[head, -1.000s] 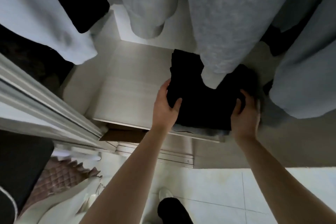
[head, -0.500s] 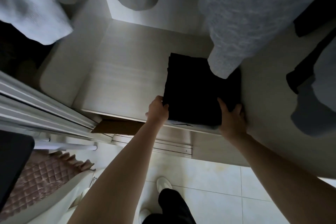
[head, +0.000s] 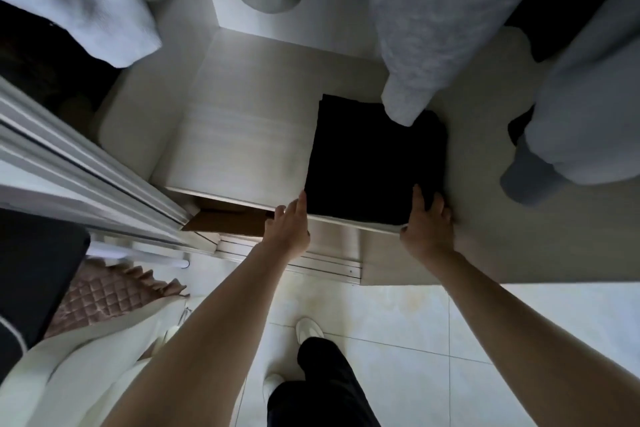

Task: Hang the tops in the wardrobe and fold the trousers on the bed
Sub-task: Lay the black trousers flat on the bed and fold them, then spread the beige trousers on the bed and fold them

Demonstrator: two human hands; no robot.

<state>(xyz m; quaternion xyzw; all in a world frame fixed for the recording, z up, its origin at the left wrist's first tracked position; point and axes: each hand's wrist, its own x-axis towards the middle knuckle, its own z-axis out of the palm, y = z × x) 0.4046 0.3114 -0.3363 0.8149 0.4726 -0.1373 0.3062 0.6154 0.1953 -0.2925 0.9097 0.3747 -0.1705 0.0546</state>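
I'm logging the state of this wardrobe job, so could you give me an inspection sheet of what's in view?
Surface: pale wardrobe shelf, left part bare.
Job's things: folded black trousers lie flat on the shelf's right front; grey tops hang above, one sleeve cuff in front of the trousers' far edge.
Clutter: nothing seen on the shelf.
Hands: left hand open, fingertips at the trousers' left front corner; right hand open, fingers resting on the right front corner.
Cables: nothing seen.
Surroundings: sliding door track, tiled floor, quilted pink bedding lower left.
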